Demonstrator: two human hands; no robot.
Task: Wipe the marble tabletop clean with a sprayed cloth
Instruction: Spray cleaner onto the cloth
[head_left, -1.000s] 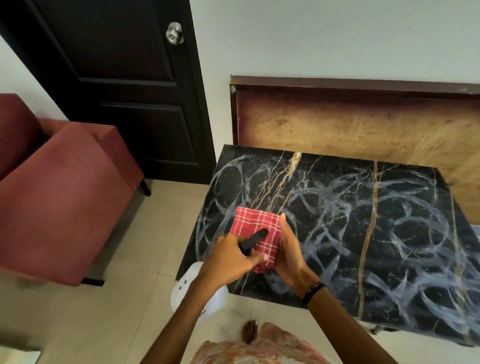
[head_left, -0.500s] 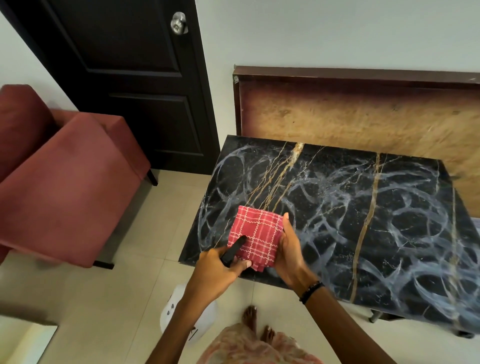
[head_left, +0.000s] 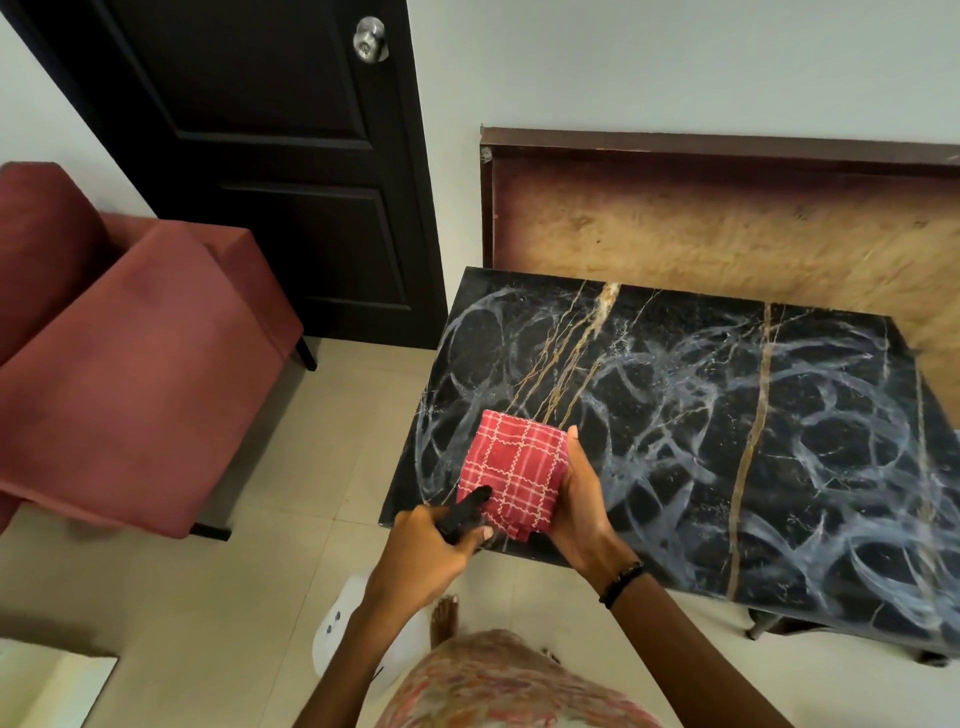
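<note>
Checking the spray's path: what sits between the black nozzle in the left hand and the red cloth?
Nothing: in the head view the black nozzle in the left hand overlaps the red cloth; contact is unclear.

The bench (head_left: 727, 415) ran out of view at the right edge, and its legs were all but hidden under the marble slab, only a dark foot or two showing below the near rim. The left hand (head_left: 431, 545) covered most of the black spray nozzle (head_left: 465, 512), and the white bottle (head_left: 337, 623) below it was largely screened by that forearm (no label could be read). The right hand's (head_left: 576, 504) fingers lay out of sight behind the folded red cloth (head_left: 511, 475), and the wooden board (head_left: 727, 234) and red sofa (head_left: 104, 338) were both cropped by the frame.
</note>
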